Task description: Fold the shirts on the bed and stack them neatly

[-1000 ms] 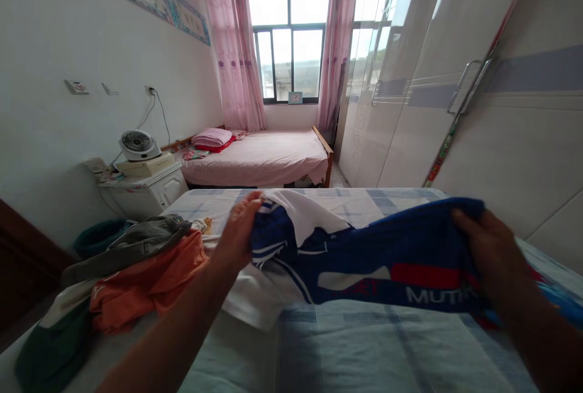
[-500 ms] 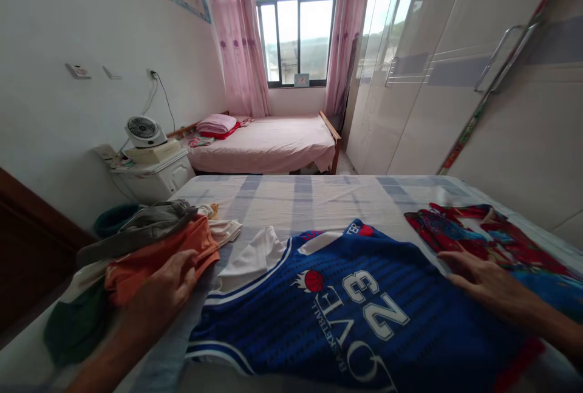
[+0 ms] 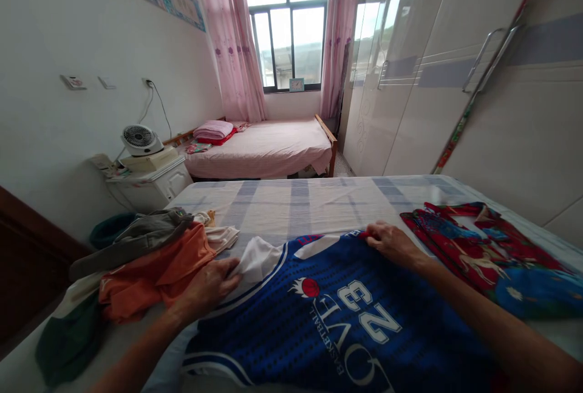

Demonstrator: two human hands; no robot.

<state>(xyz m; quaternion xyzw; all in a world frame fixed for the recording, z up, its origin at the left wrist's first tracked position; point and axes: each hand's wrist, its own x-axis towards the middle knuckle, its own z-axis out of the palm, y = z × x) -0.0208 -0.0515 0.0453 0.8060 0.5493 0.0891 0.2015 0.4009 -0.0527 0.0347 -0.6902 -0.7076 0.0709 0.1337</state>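
A blue basketball jersey (image 3: 319,314) with white "23" lettering and a red ball print lies spread on the bed in front of me, its neck and armholes trimmed in white. My right hand (image 3: 392,243) has its fingers closed on the jersey's far edge, beside a bit of red fabric. At the jersey's left side, my left hand (image 3: 213,282) pinches the white inner cloth near the trim; its fingertips are partly hidden. Just left of that hand lies a heap of clothes with an orange garment (image 3: 155,271), a grey one (image 3: 155,229) and a dark green one (image 3: 68,338).
Folded red and blue patterned cloth (image 3: 483,247) lies at the right on the checked bedsheet (image 3: 319,198). Beyond stand a pink-covered bed (image 3: 273,150), a white cabinet (image 3: 150,183) with a fan (image 3: 141,138), and glossy wardrobe doors (image 3: 423,95) along the right.
My right hand has moved left and away from me to the jersey's far edge and closed there. The left hand has moved right, from the orange garment to the jersey's white cloth.
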